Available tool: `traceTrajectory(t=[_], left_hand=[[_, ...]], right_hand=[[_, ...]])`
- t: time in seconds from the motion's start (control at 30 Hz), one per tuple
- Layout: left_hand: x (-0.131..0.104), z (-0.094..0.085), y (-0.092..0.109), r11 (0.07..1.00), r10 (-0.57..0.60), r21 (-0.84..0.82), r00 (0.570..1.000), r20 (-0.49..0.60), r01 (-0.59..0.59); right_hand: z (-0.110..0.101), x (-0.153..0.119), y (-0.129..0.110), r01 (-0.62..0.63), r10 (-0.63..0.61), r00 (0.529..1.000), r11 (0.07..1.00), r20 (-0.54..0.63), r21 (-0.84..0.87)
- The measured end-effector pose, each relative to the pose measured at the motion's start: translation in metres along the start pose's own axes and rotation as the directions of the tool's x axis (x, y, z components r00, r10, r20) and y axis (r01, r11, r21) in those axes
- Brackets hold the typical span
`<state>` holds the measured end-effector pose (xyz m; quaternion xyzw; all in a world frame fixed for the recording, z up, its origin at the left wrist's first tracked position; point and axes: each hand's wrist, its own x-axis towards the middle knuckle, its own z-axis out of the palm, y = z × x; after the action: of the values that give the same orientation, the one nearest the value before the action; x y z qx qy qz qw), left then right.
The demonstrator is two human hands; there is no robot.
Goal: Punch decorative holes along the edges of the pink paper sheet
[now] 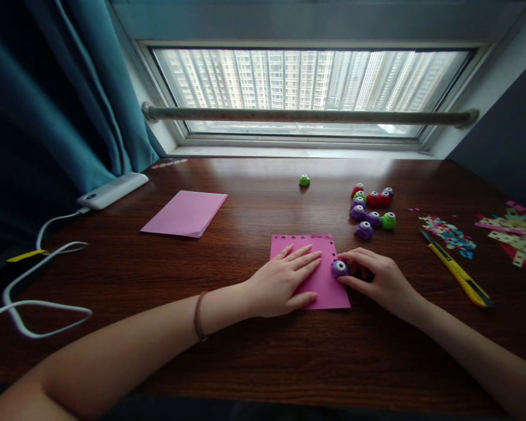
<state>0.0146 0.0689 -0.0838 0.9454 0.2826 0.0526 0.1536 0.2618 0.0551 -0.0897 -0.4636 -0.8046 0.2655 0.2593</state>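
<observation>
A bright pink sheet of paper (326, 298) lies on the table in front of me, with small shapes punched along its top edge and a few at the upper right. My left hand (284, 279) rests flat on it, fingers stretched toward the right. At the sheet's right edge, my right hand (372, 273) grips a purple craft punch (340, 268) between thumb and fingers. The punch has a white button top with a dark star mark; it sits over the paper's edge, and whether it is pressed down I cannot tell.
Several red, green and purple punches (373, 220) cluster behind my right hand; a lone green one (304, 180) stands farther back. Rightward lie a yellow utility knife (460, 275), confetti (451, 234) and punched strips (519, 237). Leftward are a pink paper stack (184, 213) and a white power bank (113, 191) with its cable.
</observation>
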Motion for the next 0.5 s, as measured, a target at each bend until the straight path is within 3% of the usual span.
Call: traceTrajectory(t=[0.5], left_hand=[[-0.0003, -0.0004, 0.0005, 1.000, -0.002, -0.017, 1.000, -0.014, 0.002]], right_hand=[[0.0001, 0.0001, 0.0004, 0.008, -0.008, 1.000, 1.000, -0.012, -0.013]])
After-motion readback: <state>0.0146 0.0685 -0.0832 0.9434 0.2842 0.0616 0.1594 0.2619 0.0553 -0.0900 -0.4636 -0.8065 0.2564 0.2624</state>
